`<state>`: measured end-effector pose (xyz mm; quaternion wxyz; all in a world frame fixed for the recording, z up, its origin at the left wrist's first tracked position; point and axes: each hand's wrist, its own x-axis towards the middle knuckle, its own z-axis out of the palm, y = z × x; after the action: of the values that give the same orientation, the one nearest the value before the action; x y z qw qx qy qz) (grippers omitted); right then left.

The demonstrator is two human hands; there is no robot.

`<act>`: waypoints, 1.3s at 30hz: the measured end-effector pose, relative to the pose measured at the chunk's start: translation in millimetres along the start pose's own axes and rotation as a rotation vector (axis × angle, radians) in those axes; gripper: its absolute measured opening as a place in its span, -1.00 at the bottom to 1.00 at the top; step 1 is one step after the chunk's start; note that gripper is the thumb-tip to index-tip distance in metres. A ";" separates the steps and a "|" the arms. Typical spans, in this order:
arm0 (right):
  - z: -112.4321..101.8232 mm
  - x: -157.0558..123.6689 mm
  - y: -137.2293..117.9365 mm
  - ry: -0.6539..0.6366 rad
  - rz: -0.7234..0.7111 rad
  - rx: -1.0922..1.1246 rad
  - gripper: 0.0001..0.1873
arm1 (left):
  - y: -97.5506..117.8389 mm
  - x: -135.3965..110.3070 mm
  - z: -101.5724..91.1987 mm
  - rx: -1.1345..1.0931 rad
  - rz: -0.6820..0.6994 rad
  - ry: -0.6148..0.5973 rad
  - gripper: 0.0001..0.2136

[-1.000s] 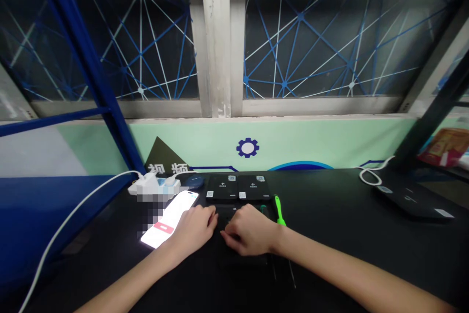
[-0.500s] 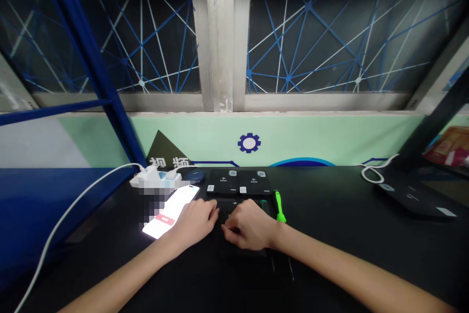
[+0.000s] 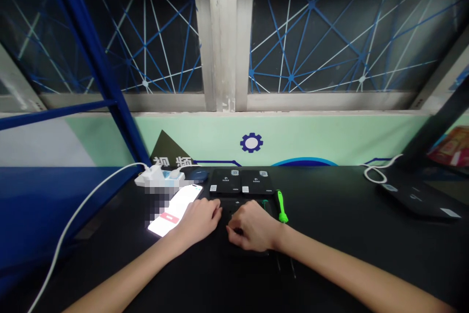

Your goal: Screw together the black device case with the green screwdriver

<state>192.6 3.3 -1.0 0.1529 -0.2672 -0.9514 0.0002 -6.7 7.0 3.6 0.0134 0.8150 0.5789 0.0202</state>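
Note:
A flat black device [image 3: 252, 253] lies on the dark table between my hands, mostly hidden beneath the right one. My left hand [image 3: 201, 218] is at its left side, fingers curled and closed; what they grip is hidden. Over the device, my right hand [image 3: 253, 227] has its fingers bent in toward the thumb in a pinch, and anything within it is too small or covered to make out. A bright green screwdriver handle [image 3: 281, 205] rests just right of the device. Two thin dark rods [image 3: 293, 268] lie below my right wrist.
Two black boxes [image 3: 225, 182] with labels sit side by side behind my hands. Left are a lit phone [image 3: 179, 208] and a white power strip [image 3: 157, 176] with a cable [image 3: 69, 222]. Another black box [image 3: 417, 200] is at far right, near a looped white cable [image 3: 375, 172].
The whole view has shifted slightly, with things sitting a little further right. Both hands keep nearly the same pose over the black device.

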 end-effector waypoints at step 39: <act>-51.2 -62.0 59.7 0.093 0.793 -0.241 -0.58 | 11.9 -11.4 -4.9 -0.098 0.113 0.121 -0.71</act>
<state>288.1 18.7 24.9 0.1513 -0.6287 -0.7601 -0.0641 0.5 -7.7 8.8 0.0171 0.8421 0.5300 0.0983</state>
